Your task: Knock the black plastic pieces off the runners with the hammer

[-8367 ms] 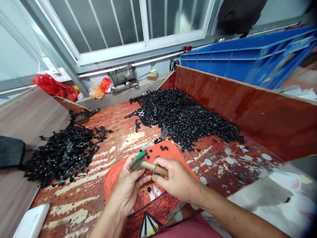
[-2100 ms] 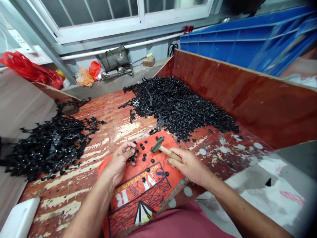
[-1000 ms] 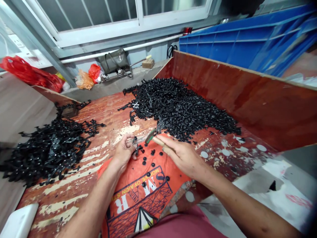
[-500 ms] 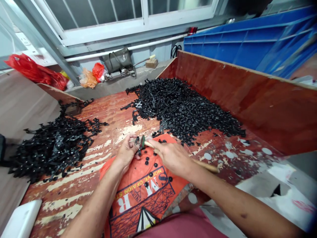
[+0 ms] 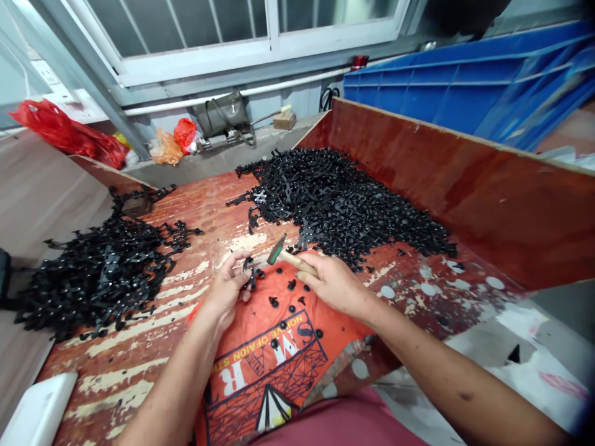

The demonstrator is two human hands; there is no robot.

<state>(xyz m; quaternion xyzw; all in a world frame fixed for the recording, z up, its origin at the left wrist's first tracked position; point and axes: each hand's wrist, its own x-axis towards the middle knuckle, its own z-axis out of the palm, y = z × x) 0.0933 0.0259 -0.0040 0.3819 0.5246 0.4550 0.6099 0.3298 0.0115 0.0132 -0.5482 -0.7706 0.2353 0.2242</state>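
Note:
My left hand (image 5: 227,285) is closed on a small black plastic part (image 5: 251,272) with several knob-like ends, held over the top edge of an orange printed cloth (image 5: 260,328). My right hand (image 5: 333,280) grips the pale wooden handle of a hammer (image 5: 297,261). Its greenish metal head (image 5: 277,249) is raised just right of the black part, apart from it. Several small black round caps (image 5: 292,308) lie scattered on the cloth below both hands. The far end of the handle is hidden by my right hand and forearm.
A large heap of black parts (image 5: 325,198) lies beyond my hands, another pile (image 5: 102,272) to the left. A reddish board (image 5: 441,179) walls the right side, with blue crates (image 5: 427,87) behind. A white object (image 5: 44,409) sits at lower left.
The hammer has lifted off the black part and moved slightly right with my right hand. My left hand has shifted a little left, still holding the part.

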